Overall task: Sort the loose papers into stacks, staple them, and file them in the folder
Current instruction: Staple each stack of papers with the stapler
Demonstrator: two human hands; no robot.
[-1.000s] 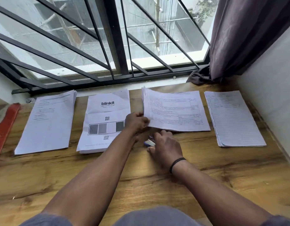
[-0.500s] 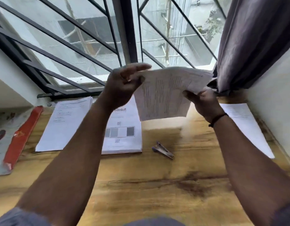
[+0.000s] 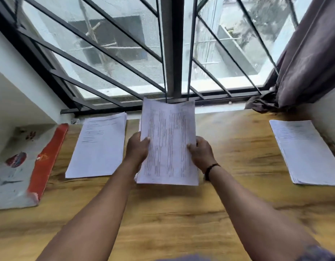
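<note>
Both hands clamp one sheaf of printed papers (image 3: 168, 142) at mid-frame: the left hand (image 3: 137, 149) grips its left edge with the thumb on top, the right hand (image 3: 201, 153) its right edge. Half a second ago the sheaf was raised before the window; now it is lower and upright in portrait, its bottom edge probably on or just above the wooden table (image 3: 181, 213). It now hides the stapler and most of the middle stack. A left stack (image 3: 99, 147) and a right stack (image 3: 304, 151) lie flat, and a red-edged folder (image 3: 44, 162) is at far left.
</note>
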